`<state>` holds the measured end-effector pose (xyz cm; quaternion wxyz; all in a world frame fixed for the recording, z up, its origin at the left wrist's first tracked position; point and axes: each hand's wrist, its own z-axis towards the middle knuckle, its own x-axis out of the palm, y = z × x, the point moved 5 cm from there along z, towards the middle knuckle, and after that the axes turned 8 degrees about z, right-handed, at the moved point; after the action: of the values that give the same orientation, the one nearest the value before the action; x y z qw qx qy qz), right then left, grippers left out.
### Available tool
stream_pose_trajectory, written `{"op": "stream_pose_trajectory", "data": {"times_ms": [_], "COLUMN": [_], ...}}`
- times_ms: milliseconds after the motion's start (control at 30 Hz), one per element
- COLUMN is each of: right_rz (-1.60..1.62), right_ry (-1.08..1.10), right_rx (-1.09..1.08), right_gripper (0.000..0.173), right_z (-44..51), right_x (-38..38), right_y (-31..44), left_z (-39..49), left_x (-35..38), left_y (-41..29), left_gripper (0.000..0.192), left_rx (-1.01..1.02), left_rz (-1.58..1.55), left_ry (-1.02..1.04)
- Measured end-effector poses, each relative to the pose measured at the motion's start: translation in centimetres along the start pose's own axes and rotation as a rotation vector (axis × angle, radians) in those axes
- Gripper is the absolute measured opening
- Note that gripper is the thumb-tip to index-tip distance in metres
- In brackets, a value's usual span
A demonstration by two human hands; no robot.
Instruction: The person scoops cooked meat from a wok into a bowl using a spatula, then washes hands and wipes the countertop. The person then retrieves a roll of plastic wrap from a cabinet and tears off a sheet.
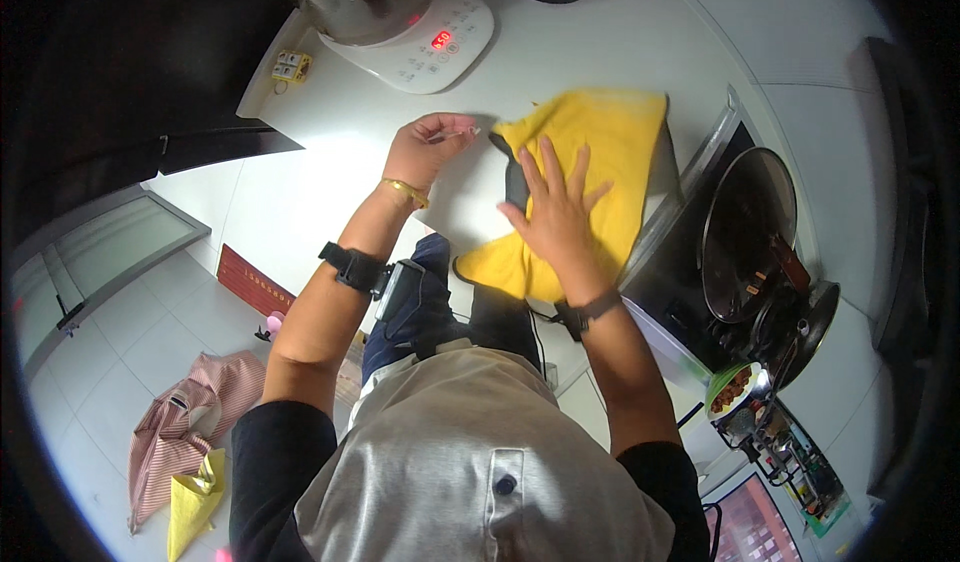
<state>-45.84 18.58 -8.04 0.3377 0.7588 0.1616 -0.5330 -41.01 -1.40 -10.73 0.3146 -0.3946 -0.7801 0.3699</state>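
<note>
My right hand (559, 217) lies palm down on a yellow cloth with a grey underside (611, 149), its fingers spread and not closed around it. The cloth is rumpled on the white countertop (600, 52), and one corner hangs over the front edge. To the left, my left hand (429, 149) pinches a small white object (474, 131) between thumb and fingers, just off the cloth's left edge. What that object is cannot be made out.
A white electric kettle base (427, 52) with a lit red display stands at the back, near a small yellow box (291, 65). A black cooktop (667, 284) with a glass pan lid (750, 232) lies right. A green-and-white bowl of food (731, 391) sits beyond the cooktop's near end.
</note>
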Motion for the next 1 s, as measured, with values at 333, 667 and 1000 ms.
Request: {"op": "stream_pose_trajectory", "data": {"times_ms": [333, 667, 1000], "right_rz": [-0.128, 0.001, 0.078], "right_ry": [-0.145, -0.013, 0.018], "right_rx": [-0.01, 0.088, 0.252], "right_gripper": [0.065, 0.072, 0.07], "right_z": [8.8, 0.5, -1.1], "right_x": [-1.1, 1.2, 2.0], "right_y": [-1.4, 1.5, 0.6], "left_z": [-3.3, -4.5, -6.2], "left_x": [-3.5, -3.8, -1.8], "left_y": [-1.2, -2.5, -2.4], "left_gripper": [0.022, 0.022, 0.022], "left_rx": [0.066, 0.027, -0.038], "left_rz": [0.047, -0.043, -0.031], "left_ry": [-0.044, 0.057, 0.218]}}
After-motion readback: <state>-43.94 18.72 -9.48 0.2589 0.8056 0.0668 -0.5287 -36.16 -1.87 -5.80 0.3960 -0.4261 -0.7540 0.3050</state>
